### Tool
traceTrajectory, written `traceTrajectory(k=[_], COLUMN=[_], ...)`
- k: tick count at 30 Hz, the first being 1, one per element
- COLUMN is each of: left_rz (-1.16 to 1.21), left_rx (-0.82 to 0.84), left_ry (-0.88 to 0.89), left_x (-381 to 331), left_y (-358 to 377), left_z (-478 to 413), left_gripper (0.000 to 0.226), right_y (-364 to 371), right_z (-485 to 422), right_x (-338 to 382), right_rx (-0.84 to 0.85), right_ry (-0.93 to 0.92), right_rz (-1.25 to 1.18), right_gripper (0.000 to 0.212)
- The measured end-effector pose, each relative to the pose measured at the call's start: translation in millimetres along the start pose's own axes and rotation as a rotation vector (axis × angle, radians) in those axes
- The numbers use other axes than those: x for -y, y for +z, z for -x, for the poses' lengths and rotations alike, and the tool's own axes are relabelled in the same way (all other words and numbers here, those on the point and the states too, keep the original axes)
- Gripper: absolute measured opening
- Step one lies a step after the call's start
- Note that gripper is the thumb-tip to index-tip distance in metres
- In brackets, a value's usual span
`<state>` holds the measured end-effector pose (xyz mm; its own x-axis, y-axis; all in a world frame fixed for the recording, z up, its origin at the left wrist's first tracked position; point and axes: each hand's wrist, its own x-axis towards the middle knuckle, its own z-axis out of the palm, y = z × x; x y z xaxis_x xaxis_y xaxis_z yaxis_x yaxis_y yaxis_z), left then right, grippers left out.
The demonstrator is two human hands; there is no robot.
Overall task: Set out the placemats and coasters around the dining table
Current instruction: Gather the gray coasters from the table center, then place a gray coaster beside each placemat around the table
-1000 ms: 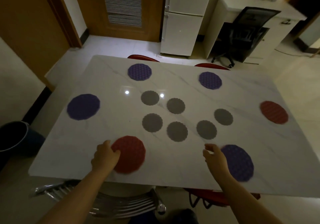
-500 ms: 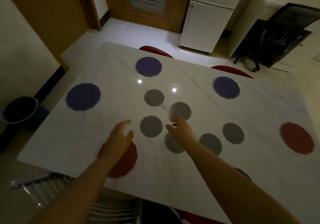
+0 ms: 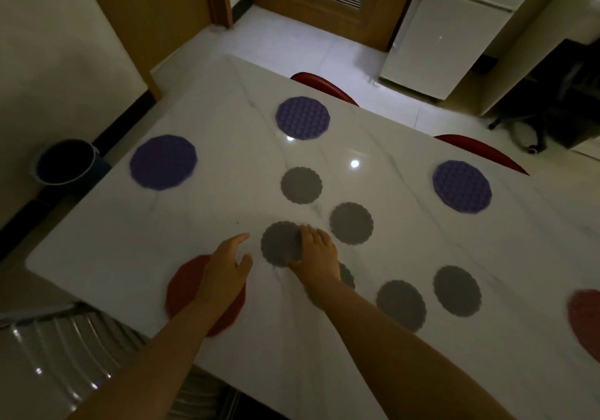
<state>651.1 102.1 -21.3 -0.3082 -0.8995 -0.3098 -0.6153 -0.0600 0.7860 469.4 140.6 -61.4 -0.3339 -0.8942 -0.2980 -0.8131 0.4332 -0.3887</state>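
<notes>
My right hand (image 3: 316,252) lies flat on the counter (image 3: 227,198) with its fingertips (image 3: 305,234) pressing the right edge of the grey coaster (image 3: 281,244) I mean to move. That grip is not closed around anything; the fingers are spread and laid on top, thumb toward the near rim, so I judge it a press or a slide more than a pinch. My left hand (image 3: 227,265) hangs open just left of the same coaster, fingers loosely curled, holding nothing, over the red placemat (image 3: 181,286) at the near edge.

Taking that red placemat as my landmark: the coaster sits just beyond it and slightly right, between my two hands. The other grey coasters cluster farther right and beyond, and one lies partly hidden under my right wrist. The coaster is round, so it has no long axis to mind. The right hand already touches it; the placemat lies left and toward me, so I expect a short drag in that direction.
</notes>
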Motion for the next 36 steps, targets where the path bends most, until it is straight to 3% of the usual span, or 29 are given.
traceTrajectory(k=[3,7,10,13,16,20,24,36], left_rz=[0.009,0.079,0.184,0.248,0.300,0.630,1.073,1.259], left_rx=[0.020,0.032,0.073,0.128,0.181,0.285,0.496,0.478], left_ry=[0.005,-0.007,-0.057,-0.086,-0.078,-0.209,-0.360,-0.364], left_x=[0,-3,-4,-3,-4,-13,-13,-7], left_y=[1,-1,-4,-7,-9,-12,-17,-13], left_z=[-3,-6,-9,-10,-13,-17,-16,-33], left_gripper=[0.043,0.042,0.041,0.043,0.043,0.033,0.048,0.044], right_y=[4,3,-5,-17,-35,-57,-67,-71], right_z=[-4,-10,-7,8,20,26,22,-24], right_x=[8,17,17,17,16,14,15,15], right_rx=[0.003,-0.003,-0.011,-0.013,0.007,0.033,0.106,0.242], right_ry=[0.010,0.038,0.042,0.094,0.202,0.199,0.194,0.147], right_rz=[-0.026,0.005,0.003,-0.254,-0.632,-0.913,-0.986,-0.910], right_gripper=[0.072,0.080,0.060,0.024,0.010,0.011,0.011,0.011])
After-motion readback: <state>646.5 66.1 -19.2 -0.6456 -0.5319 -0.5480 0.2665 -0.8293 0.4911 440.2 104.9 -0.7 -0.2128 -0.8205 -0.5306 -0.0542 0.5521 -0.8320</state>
